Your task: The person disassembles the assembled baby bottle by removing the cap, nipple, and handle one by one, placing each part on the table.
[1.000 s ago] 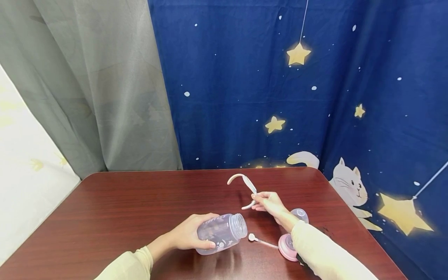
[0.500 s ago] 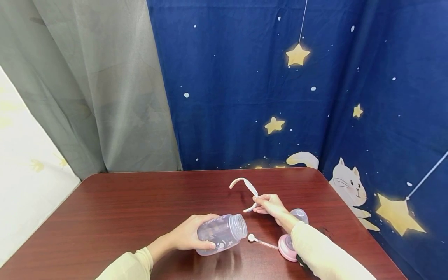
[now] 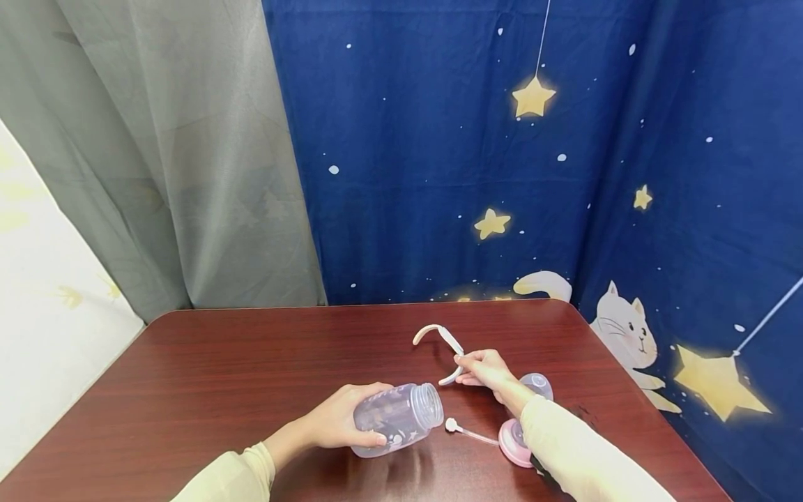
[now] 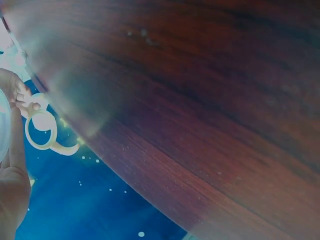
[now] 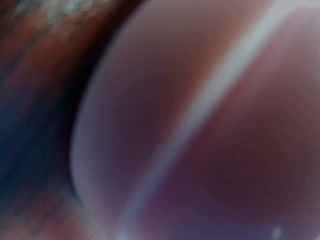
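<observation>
My left hand point(image 3: 345, 420) grips a clear baby bottle point(image 3: 394, 420) round its body. The bottle is tipped on its side with its open threaded mouth facing right. Up and to the right, my right hand point(image 3: 488, 371) pinches a white bottle handle point(image 3: 449, 339), with two curved grips, above the table. In the left wrist view the handle point(image 4: 66, 150) shows its round ring, and part of my left hand point(image 4: 14, 190) is at the left edge. Below my right forearm lie a pink collar point(image 3: 516, 446) and a clear dome cap point(image 3: 538, 385), partly covered by the sleeve.
A straw with a white weighted end point(image 3: 452, 425) lies on the brown table point(image 3: 251, 362), running to the pink collar. A blurred, translucent curved surface point(image 5: 225, 165) fills most of the right wrist view. Curtains point(image 3: 426, 153) hang behind the table's far edge.
My right hand has moved slightly down and to the right with the white handle. The left hand and the baby bottle have stayed in place.
</observation>
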Demonstrator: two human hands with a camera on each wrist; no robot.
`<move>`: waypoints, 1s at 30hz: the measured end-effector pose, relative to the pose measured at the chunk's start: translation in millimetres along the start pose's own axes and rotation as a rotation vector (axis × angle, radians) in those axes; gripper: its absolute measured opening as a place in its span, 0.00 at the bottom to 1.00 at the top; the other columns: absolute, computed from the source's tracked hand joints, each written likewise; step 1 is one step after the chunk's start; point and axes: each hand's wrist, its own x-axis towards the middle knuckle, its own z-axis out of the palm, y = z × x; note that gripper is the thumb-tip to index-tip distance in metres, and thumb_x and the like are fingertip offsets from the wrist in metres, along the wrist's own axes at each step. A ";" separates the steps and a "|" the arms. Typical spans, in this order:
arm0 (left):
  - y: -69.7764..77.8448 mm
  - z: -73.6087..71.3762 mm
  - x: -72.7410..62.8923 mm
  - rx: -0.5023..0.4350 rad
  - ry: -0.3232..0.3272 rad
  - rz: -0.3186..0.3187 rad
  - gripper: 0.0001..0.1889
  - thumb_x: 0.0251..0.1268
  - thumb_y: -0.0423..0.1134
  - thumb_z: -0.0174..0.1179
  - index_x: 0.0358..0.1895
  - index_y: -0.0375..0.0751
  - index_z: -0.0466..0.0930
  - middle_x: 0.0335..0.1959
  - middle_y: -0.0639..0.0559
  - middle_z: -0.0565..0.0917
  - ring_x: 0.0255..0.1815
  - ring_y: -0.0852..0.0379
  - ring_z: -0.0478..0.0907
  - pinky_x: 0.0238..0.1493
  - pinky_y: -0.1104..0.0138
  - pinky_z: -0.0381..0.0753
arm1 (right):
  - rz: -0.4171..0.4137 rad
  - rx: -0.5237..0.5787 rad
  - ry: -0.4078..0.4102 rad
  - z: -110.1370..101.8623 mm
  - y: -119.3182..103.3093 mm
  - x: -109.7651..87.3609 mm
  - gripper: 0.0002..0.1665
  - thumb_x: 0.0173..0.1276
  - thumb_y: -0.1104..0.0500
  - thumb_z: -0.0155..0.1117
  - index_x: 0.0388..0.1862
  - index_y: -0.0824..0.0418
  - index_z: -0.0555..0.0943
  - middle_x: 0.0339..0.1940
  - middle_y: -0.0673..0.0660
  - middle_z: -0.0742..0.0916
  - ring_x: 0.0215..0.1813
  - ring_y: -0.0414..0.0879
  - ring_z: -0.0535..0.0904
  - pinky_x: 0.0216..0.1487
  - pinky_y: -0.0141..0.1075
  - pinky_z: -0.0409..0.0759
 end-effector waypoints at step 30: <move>-0.4 0.8 -2.7 0.003 0.017 0.011 0.30 0.45 0.54 0.64 0.54 0.48 0.69 0.42 0.59 0.77 0.38 0.65 0.73 0.38 0.68 0.73 | 0.004 -0.055 -0.049 -6.5 17.3 11.5 0.14 0.56 0.67 0.60 0.37 0.78 0.73 0.23 0.63 0.83 0.23 0.46 0.80 0.27 0.32 0.77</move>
